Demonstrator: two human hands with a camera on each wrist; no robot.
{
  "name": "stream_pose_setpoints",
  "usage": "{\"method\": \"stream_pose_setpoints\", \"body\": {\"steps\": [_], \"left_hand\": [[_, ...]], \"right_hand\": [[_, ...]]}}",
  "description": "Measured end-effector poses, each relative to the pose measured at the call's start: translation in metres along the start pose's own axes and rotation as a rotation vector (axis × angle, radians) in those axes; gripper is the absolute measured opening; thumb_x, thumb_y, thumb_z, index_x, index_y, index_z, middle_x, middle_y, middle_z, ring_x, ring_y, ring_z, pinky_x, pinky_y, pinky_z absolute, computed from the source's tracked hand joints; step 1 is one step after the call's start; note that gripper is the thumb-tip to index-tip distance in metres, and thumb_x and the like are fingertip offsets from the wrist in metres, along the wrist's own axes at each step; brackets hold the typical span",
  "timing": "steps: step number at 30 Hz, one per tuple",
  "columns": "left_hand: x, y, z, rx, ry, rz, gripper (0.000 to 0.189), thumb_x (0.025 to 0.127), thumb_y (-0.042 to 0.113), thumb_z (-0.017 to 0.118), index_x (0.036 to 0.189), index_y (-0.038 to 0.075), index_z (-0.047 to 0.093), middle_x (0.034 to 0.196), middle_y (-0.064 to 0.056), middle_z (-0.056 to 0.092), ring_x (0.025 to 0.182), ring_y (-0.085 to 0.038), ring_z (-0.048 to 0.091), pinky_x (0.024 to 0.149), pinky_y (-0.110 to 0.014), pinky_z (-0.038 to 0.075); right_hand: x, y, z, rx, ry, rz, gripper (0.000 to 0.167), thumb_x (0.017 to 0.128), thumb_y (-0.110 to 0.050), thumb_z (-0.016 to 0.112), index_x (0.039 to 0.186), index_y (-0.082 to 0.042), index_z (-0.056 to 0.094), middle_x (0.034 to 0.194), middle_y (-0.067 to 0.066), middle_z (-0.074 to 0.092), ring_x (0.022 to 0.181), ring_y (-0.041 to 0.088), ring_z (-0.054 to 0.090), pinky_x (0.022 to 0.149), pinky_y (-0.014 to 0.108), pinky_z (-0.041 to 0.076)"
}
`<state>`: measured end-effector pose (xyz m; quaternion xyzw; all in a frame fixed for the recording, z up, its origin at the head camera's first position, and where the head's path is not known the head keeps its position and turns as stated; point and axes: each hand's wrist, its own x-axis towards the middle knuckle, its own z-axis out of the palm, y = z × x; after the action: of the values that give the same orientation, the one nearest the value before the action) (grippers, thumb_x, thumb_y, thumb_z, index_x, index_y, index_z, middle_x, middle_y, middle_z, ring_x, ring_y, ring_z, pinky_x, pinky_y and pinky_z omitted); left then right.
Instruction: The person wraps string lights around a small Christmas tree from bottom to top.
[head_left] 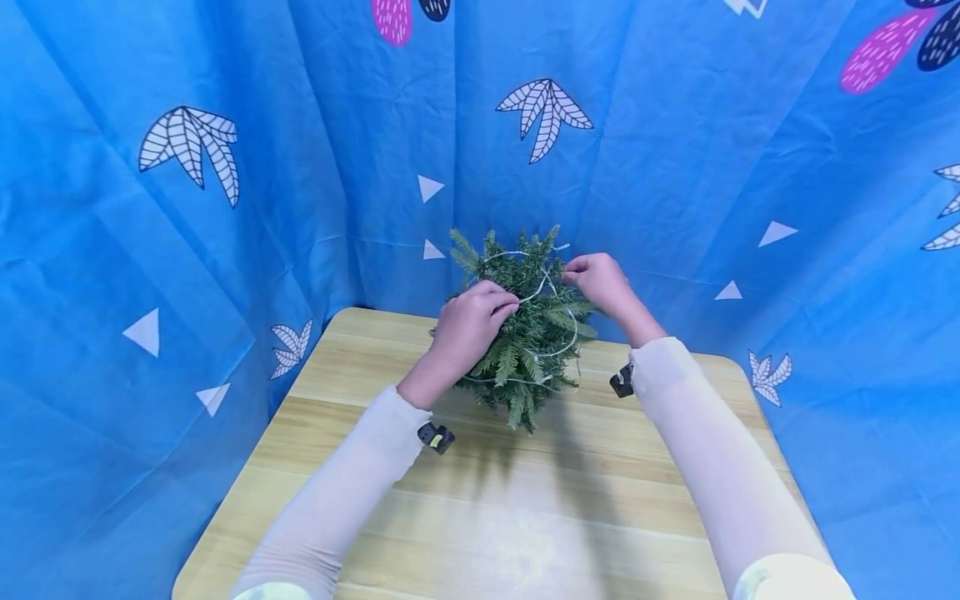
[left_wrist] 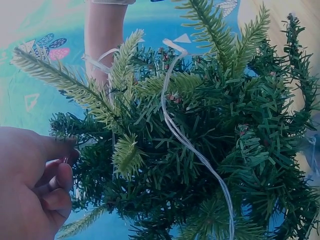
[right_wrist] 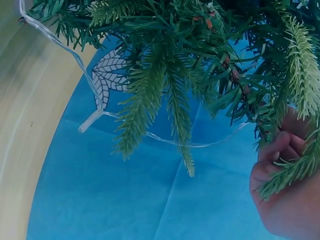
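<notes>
A small artificial pine tree (head_left: 513, 358) stands on the table, wound with a clear wire of string lights (left_wrist: 192, 147). On the tree's left side, my left hand (head_left: 468, 323) pinches the wire between thumb and forefinger. My right hand (head_left: 602, 283) is at the upper right edge of the tree, its thumb and fingers curled together. In the right wrist view a stretch of wire runs toward these fingertips (right_wrist: 275, 146), and green sprigs partly hide what they pinch. One small bulb (right_wrist: 90, 121) hangs from the wire there.
A wood-grain table (head_left: 525, 517) with rounded corners lies under the tree. Blue patterned curtain (head_left: 300, 167) surrounds its back and sides, close behind the tree. Small black devices are strapped at the left cuff (head_left: 436, 437) and the right cuff (head_left: 622, 381).
</notes>
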<state>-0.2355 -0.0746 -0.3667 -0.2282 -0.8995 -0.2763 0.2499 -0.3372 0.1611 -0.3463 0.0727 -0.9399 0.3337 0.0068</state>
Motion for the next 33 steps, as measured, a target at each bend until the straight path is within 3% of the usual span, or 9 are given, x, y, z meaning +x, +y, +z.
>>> {"method": "stream_pose_setpoints", "body": {"steps": [5,8,12,15,19,21,24,31,33], "left_hand": [[0.0,-0.001,0.0,-0.008,-0.009,0.015,0.022,0.099,0.021,0.066,0.118,0.016,0.076,0.11,0.0,0.075,0.092,-0.017,0.072,0.077,-0.034,0.058],[0.0,-0.002,-0.001,-0.033,-0.011,0.036,0.024,0.099,0.017,0.065,0.122,0.015,0.074,0.113,-0.004,0.076,0.095,-0.02,0.073,0.084,-0.036,0.059],[0.002,-0.002,-0.003,-0.091,-0.003,0.048,0.026,0.1,0.015,0.063,0.124,0.014,0.072,0.119,-0.006,0.074,0.103,-0.021,0.072,0.091,-0.035,0.058],[0.003,0.0,-0.004,-0.132,0.0,0.045,0.027,0.101,0.014,0.062,0.127,0.015,0.071,0.123,-0.005,0.073,0.089,-0.017,0.072,0.085,-0.032,0.058],[0.003,0.001,-0.007,-0.173,-0.007,0.035,0.029,0.103,0.016,0.059,0.13,0.016,0.069,0.127,-0.004,0.071,0.063,-0.012,0.056,0.073,-0.029,0.053],[0.003,0.001,-0.008,-0.188,-0.011,0.028,0.029,0.104,0.017,0.058,0.131,0.017,0.068,0.13,-0.004,0.07,0.06,-0.013,0.052,0.071,-0.031,0.052],[0.001,0.0,-0.009,-0.216,-0.01,0.0,0.03,0.105,0.022,0.055,0.133,0.018,0.067,0.134,-0.002,0.067,0.074,-0.015,0.063,0.082,-0.033,0.054],[-0.017,-0.005,-0.017,-0.319,0.075,-0.099,0.04,0.106,0.043,0.049,0.138,0.023,0.063,0.132,0.003,0.066,0.077,-0.019,0.061,0.071,-0.038,0.05],[-0.026,-0.006,-0.022,-0.281,0.086,-0.102,0.044,0.106,0.048,0.046,0.14,0.024,0.061,0.136,0.003,0.064,0.097,-0.018,0.064,0.079,-0.04,0.052]], "right_hand": [[0.001,0.004,-0.002,0.083,-0.043,-0.019,0.026,0.102,-0.018,0.061,0.119,-0.001,0.072,0.109,0.015,0.071,0.064,0.013,0.053,0.067,0.033,0.048],[-0.003,0.005,-0.006,0.108,-0.049,-0.026,0.026,0.102,-0.021,0.062,0.118,-0.003,0.073,0.097,0.01,0.069,0.056,0.01,0.048,0.058,0.031,0.044],[-0.011,0.006,-0.014,0.137,-0.04,-0.039,0.027,0.102,-0.025,0.061,0.116,-0.006,0.074,0.096,0.01,0.069,0.057,0.013,0.049,0.06,0.033,0.044],[-0.016,0.007,-0.019,0.155,-0.024,-0.052,0.028,0.103,-0.027,0.06,0.116,-0.007,0.074,0.102,0.014,0.07,0.059,0.017,0.051,0.061,0.034,0.045],[-0.022,0.009,-0.022,0.189,0.009,-0.059,0.031,0.103,-0.03,0.059,0.119,-0.008,0.073,0.107,0.015,0.073,0.062,0.022,0.055,0.06,0.032,0.046],[-0.026,0.01,-0.024,0.204,0.03,-0.064,0.032,0.103,-0.032,0.06,0.12,-0.009,0.072,0.107,0.013,0.074,0.064,0.023,0.058,0.062,0.03,0.047],[-0.031,0.011,-0.027,0.234,0.068,-0.075,0.035,0.102,-0.035,0.06,0.121,-0.009,0.071,0.106,0.012,0.074,0.069,0.027,0.062,0.064,0.03,0.048],[-0.055,0.016,-0.033,0.227,0.132,-0.071,0.044,0.103,-0.048,0.053,0.126,-0.014,0.068,0.116,0.011,0.071,0.086,0.017,0.063,0.075,0.034,0.05],[-0.064,0.015,-0.033,0.227,0.142,-0.08,0.047,0.103,-0.05,0.052,0.128,-0.014,0.067,0.119,0.012,0.07,0.094,0.02,0.063,0.077,0.036,0.051]]}}
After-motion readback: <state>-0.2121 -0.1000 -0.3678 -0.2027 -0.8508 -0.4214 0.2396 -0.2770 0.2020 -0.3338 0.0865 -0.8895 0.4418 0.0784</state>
